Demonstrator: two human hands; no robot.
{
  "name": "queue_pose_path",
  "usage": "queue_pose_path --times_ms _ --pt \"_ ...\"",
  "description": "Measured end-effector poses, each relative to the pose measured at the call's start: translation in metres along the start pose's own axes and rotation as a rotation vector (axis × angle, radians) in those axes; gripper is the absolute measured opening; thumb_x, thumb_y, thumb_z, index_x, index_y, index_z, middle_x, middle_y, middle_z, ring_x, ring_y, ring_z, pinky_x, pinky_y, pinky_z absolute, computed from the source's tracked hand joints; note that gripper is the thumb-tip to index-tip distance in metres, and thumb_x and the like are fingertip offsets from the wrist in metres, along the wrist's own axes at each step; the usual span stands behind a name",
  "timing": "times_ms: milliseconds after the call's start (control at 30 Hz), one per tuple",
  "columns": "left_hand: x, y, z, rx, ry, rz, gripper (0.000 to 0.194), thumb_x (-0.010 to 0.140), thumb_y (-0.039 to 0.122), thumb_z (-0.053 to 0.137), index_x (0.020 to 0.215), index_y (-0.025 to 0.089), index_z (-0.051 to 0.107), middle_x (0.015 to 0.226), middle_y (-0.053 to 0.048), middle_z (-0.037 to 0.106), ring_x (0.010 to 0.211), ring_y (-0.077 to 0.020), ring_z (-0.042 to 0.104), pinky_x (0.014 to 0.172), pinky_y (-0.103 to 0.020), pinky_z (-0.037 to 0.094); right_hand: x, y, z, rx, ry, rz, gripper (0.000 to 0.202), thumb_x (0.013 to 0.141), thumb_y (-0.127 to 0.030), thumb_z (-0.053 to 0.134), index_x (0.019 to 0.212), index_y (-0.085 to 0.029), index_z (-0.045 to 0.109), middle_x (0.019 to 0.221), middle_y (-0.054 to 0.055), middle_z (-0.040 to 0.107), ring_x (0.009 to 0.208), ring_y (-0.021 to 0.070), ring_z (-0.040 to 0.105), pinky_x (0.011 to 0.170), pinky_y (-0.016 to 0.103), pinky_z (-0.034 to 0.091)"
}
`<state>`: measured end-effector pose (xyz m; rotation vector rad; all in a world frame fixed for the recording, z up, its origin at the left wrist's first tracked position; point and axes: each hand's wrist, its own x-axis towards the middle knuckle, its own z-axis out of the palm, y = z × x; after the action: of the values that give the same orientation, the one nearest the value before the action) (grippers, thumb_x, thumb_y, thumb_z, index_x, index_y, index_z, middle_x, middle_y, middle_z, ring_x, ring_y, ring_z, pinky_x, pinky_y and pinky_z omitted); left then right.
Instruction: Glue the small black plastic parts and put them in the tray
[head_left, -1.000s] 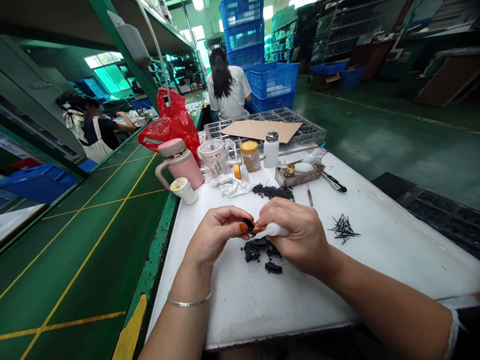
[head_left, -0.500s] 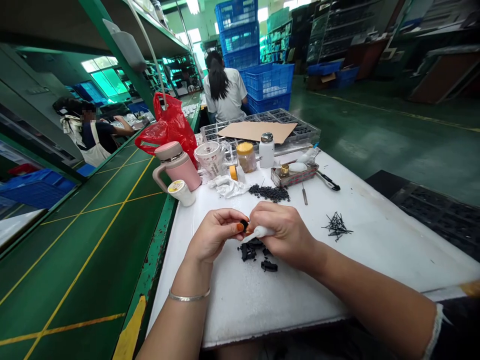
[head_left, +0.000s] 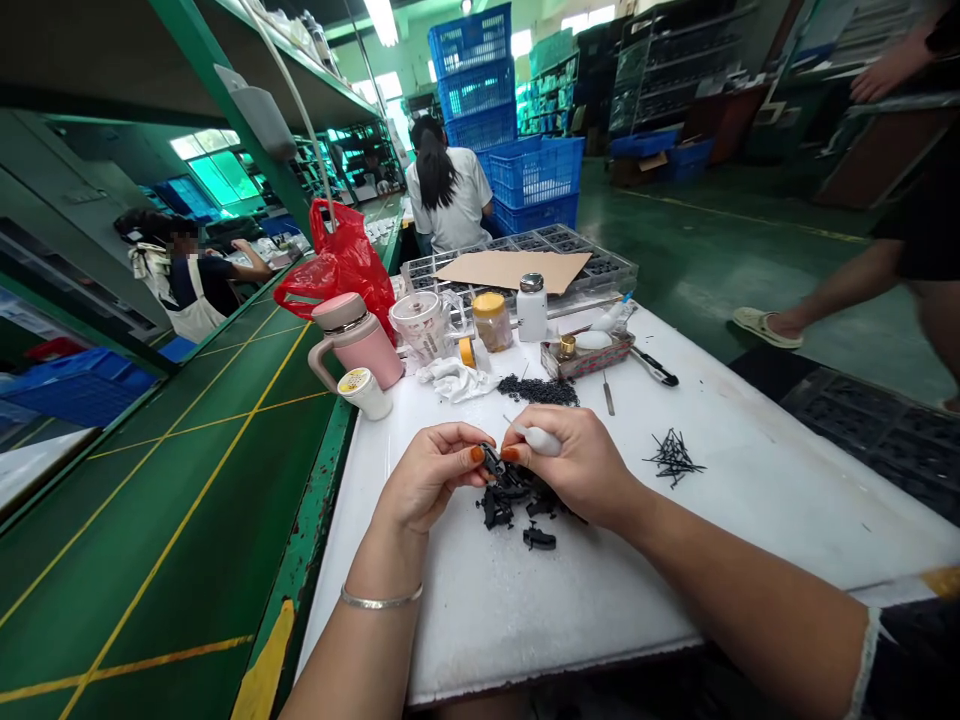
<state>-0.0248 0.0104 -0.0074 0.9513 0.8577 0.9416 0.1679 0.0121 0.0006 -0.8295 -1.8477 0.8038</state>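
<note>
My left hand (head_left: 431,470) pinches a small black plastic part (head_left: 491,460) between thumb and fingers. My right hand (head_left: 581,460) is closed around a small white squeeze bottle (head_left: 541,441), whose thin nozzle points up and to the left. The right thumb tip is right beside the black part; whether it touches is hard to tell. Under both hands lies a pile of similar black parts (head_left: 496,508), partly hidden by the right hand. One loose black part (head_left: 539,539) lies nearer to me on the white tabletop (head_left: 480,620).
Small black rings (head_left: 540,390) are heaped beyond my hands, with thin black pins (head_left: 675,455) to the right. A pink mug (head_left: 364,345), a pump bottle (head_left: 532,308) and a utility knife (head_left: 656,367) stand or lie farther back. A green conveyor (head_left: 187,480) runs along the left.
The squeeze bottle has turned in my right hand, its nozzle swinging from down-left to up-left, away from the part. The black part now shows more fully. A person has walked in at right.
</note>
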Motion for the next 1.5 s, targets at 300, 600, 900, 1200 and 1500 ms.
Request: queue_pose_path --times_ms 300,600,900,1200,1500 --pt "-0.002 0.004 0.001 0.000 -0.032 -0.008 0.029 0.062 0.030 0.086 0.073 0.009 0.069 0.062 -0.004 0.063 0.048 -0.0081 0.057 0.043 -0.012 0.046 -0.008 0.005 0.013 -0.014 -0.015 -0.123 0.009 0.079 -0.009 0.063 0.073 -0.015 0.064 0.069 0.000 0.063 0.063 0.0106 0.055 0.062 0.022 0.039" --pt "-0.001 -0.002 0.006 -0.081 -0.008 0.124 0.023 0.068 0.028 0.083 0.084 0.015 0.071 0.082 -0.004 0.066 0.067 -0.0101 0.062 0.056 -0.015 0.053 -0.006 0.005 0.012 0.120 -0.013 0.146 0.021 0.083 -0.029 0.065 0.067 -0.015 0.061 0.059 -0.003 0.052 0.056 0.0091 0.044 0.054 0.022 0.034" --pt "0.002 -0.007 0.012 -0.111 0.014 0.111 0.022 0.062 0.025 0.086 0.071 0.013 0.070 0.077 -0.003 0.065 0.061 -0.0086 0.061 0.053 -0.014 0.051 -0.009 0.000 0.018 0.332 0.038 0.206 0.023 0.080 -0.034 0.069 0.068 -0.016 0.060 0.060 -0.002 0.056 0.054 0.0097 0.044 0.052 0.023 0.035" --pt "0.000 -0.004 0.011 -0.065 -0.004 0.132 0.024 0.068 0.024 0.082 0.089 0.016 0.074 0.088 -0.006 0.069 0.072 -0.0114 0.065 0.065 -0.017 0.056 -0.002 0.004 0.013 0.396 0.084 0.298 0.029 0.075 -0.042 0.073 0.070 -0.015 0.061 0.055 -0.003 0.053 0.051 0.0099 0.045 0.050 0.024 0.037" --pt "-0.002 -0.002 0.013 0.125 0.089 0.261 0.018 0.070 0.025 0.080 0.082 0.016 0.070 0.090 -0.004 0.068 0.079 -0.0131 0.064 0.066 -0.020 0.055 0.000 0.007 0.009 0.439 -0.009 0.362 0.035 0.080 -0.049 0.067 0.091 -0.019 0.054 0.060 -0.005 0.053 0.048 0.0100 0.049 0.044 0.021 0.040"
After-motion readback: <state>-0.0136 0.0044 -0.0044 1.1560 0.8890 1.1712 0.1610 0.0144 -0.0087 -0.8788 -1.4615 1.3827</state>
